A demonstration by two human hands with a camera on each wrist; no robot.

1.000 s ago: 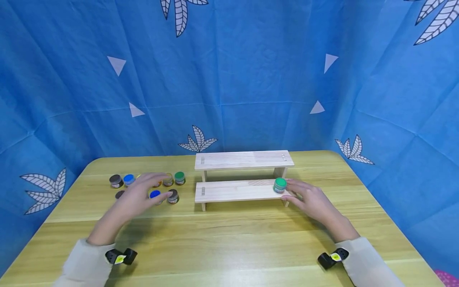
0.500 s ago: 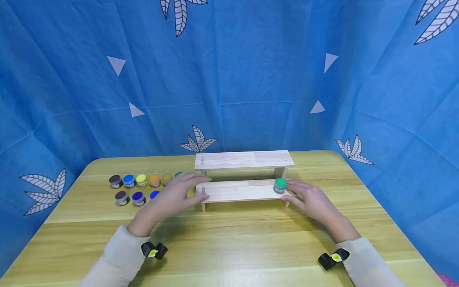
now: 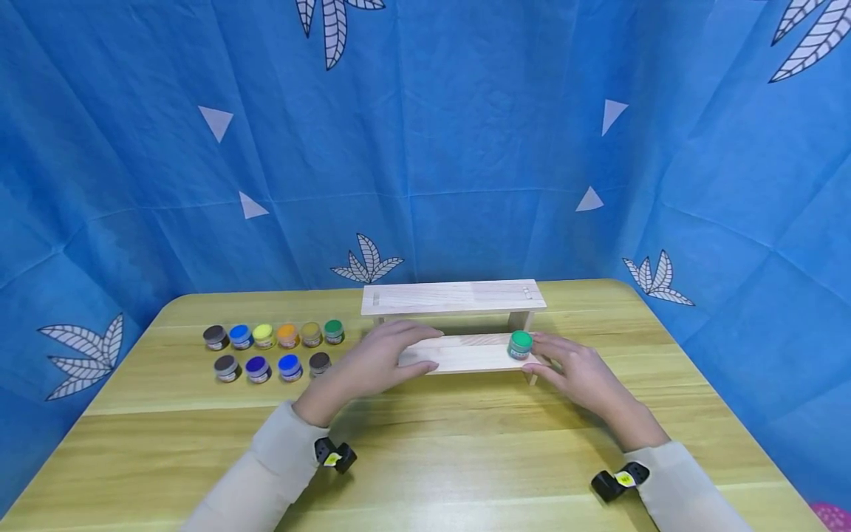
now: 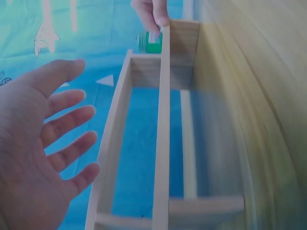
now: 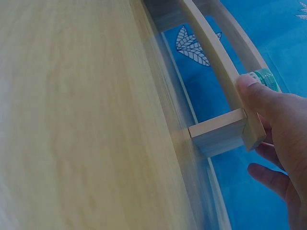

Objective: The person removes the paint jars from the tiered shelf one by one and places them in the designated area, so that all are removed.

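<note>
In the head view, my left hand (image 3: 379,362) hovers over the left part of the lower board of a two-tier wooden shelf (image 3: 459,355). Its fingers and thumb are spread and hold nothing, as the left wrist view also shows. A green-lidded paint jar (image 3: 520,345) stands upright at the lower board's right end. My right hand (image 3: 578,369) rests beside that jar, thumb by the board's front edge. In the right wrist view the thumb (image 5: 252,84) lies against the board near the jar (image 5: 267,78), while other fingers stay relaxed. The index finger's contact is partly hidden.
Two rows of small paint jars stand on the table left of the shelf, among them a yellow jar (image 3: 264,336), an orange jar (image 3: 288,335) and a purple jar (image 3: 258,369). The upper board (image 3: 452,297) rises behind. A blue cloth (image 3: 425,148) hangs behind the table.
My left hand has moved right, from above the jars to over the lower board, uncovering most of the jars. My right hand and the green-lidded jar have stayed in place.
</note>
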